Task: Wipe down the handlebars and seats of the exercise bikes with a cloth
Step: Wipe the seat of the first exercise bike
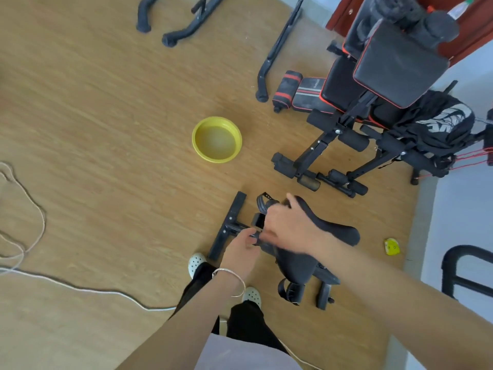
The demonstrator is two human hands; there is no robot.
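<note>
Two-handed | draped right hand (282,225) over black padded bike saddle (333,231), likely steadying | curled left hand (241,248) at black metal frame (230,222) | could not confirm either grip

I can read nothing whole: big white letters on the black bag (437,124), far up-right of my fingers (290,200), are creased; print on the striped pad (309,92) is blurred.

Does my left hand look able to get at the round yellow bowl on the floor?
Probably yes, if you bend: between the left hand and the round yellow bowl lie only bare wooden floor and the bike's low black base bar.
</note>
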